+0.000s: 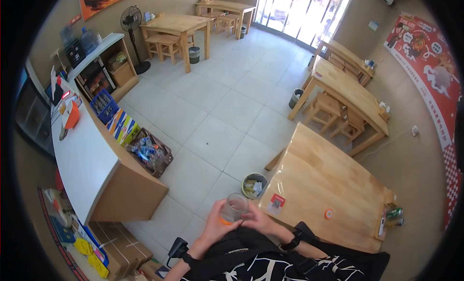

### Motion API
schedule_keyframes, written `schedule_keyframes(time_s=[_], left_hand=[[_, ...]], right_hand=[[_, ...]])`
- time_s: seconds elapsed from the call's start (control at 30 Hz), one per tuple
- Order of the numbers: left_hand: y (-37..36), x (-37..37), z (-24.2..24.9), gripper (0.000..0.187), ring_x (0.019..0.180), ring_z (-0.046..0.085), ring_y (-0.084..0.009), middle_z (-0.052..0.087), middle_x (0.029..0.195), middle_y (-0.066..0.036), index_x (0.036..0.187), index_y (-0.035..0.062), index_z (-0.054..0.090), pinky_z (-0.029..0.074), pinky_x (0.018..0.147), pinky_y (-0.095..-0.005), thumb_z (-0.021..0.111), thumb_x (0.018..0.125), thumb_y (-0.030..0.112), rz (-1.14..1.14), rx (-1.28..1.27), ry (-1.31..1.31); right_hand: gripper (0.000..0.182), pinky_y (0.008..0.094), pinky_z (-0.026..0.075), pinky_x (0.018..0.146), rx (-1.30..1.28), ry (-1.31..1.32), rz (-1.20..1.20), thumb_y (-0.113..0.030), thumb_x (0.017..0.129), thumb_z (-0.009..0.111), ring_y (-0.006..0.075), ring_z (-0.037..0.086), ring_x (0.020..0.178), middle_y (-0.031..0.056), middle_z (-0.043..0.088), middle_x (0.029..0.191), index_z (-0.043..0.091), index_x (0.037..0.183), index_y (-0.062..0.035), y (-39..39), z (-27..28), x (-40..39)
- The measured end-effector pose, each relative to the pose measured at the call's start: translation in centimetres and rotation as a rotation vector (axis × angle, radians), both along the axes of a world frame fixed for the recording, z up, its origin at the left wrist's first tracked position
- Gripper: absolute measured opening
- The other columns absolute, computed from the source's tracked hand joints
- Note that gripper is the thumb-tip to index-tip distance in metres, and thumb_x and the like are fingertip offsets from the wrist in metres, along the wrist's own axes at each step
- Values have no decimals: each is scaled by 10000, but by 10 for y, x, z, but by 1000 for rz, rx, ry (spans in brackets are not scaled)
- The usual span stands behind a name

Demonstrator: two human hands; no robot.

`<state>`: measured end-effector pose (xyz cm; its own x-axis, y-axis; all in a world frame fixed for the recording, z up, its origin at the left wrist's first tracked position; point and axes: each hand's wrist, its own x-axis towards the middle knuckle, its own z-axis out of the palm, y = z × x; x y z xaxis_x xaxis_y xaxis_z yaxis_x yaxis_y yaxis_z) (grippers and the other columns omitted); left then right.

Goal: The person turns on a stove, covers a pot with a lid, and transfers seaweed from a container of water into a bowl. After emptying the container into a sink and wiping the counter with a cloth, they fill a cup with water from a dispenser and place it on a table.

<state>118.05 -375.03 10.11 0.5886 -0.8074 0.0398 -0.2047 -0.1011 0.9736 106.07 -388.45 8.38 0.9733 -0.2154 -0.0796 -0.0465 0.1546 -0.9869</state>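
A clear, see-through cup (236,204) with orange at its lower part is held in front of my body. My left hand (217,227) wraps round its left side, fingers closed on it. On the right side of the cup, my right hand (258,220) has its fingers curled against the wall of the cup. Just beyond the hands, a waste bin (253,185) with crumpled rubbish stands on the floor. To the right is a wooden table (319,170) bearing a red and white QR code sticker (276,203) and a round orange sticker (328,214).
At the left stands a white-topped counter (87,160), with a crate of bottles (150,153) beside it. Cans (394,213) sit at the table's right edge. Farther off are wooden stools (323,108), a standing fan (131,20) and bright glass doors (302,15). Tiled floor (212,136) runs between.
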Motion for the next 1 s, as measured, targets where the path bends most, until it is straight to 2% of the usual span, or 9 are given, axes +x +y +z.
schedule_keyframes(time_s=[0.2,0.33,0.37,0.5,0.53,0.63,0.77,0.87,1.0], left_hand=[[-45,110,-17,743,1053,426,-304,443,1114,-135,1215,37,381,373,901,-353,776,591,116,102,-56,-303],[-68,215,-62,776,1033,477,-259,462,1117,-131,1266,47,317,418,858,-339,751,624,98,-77,85,72],[-75,236,-58,761,1013,500,-232,474,1111,-126,1271,47,307,437,836,-328,734,641,81,-142,134,250],[-108,312,-19,648,915,542,-155,516,1059,-105,1259,50,320,474,749,-277,663,710,31,-72,59,329],[-118,333,-27,615,890,548,-139,525,1041,-101,1252,52,328,479,722,-263,647,727,21,-49,-11,286],[-141,396,-33,578,824,562,-131,554,999,-96,1242,48,332,479,674,-259,636,751,38,-32,94,267],[-154,489,-30,592,824,562,-125,568,1006,-75,1257,37,335,462,739,-265,630,743,37,-86,140,417],[-161,571,-62,481,765,567,-112,606,874,-59,1240,32,380,463,695,-253,576,802,65,-7,221,362],[-178,695,-48,257,710,556,-90,601,778,-38,1091,19,544,458,660,-230,480,886,159,56,17,537]], right_hand=[[664,330,385,904,166,155,-190,-183,732,696,195,424,1112,87,412,1203,322,1257,-25,-1,-13,129],[644,338,355,925,-183,-26,-170,-198,719,703,215,436,1102,110,438,1171,357,1231,-17,-54,-25,224],[628,343,350,924,-218,-38,-166,-207,713,705,227,443,1091,120,447,1159,378,1214,-17,-68,-15,247],[620,355,355,912,-441,-76,-5,-185,670,730,244,460,1056,127,456,1137,411,1176,-19,-118,8,342],[620,355,355,912,-428,-106,106,-185,670,730,244,460,1056,127,456,1137,411,1176,-19,-126,9,370],[647,351,370,908,-442,-195,14,-112,634,752,209,445,1080,98,443,1155,403,1173,-38,-143,10,432],[659,352,379,894,-269,-46,-117,-80,600,758,209,455,1060,99,456,1128,412,1159,-32,-166,6,506],[620,348,383,889,-302,39,-223,-86,604,750,206,480,1018,101,485,1078,433,1133,-20,-192,-20,565],[584,341,384,877,-412,76,-254,-111,615,747,212,495,989,108,490,1067,449,1105,-4,-216,5,678]])
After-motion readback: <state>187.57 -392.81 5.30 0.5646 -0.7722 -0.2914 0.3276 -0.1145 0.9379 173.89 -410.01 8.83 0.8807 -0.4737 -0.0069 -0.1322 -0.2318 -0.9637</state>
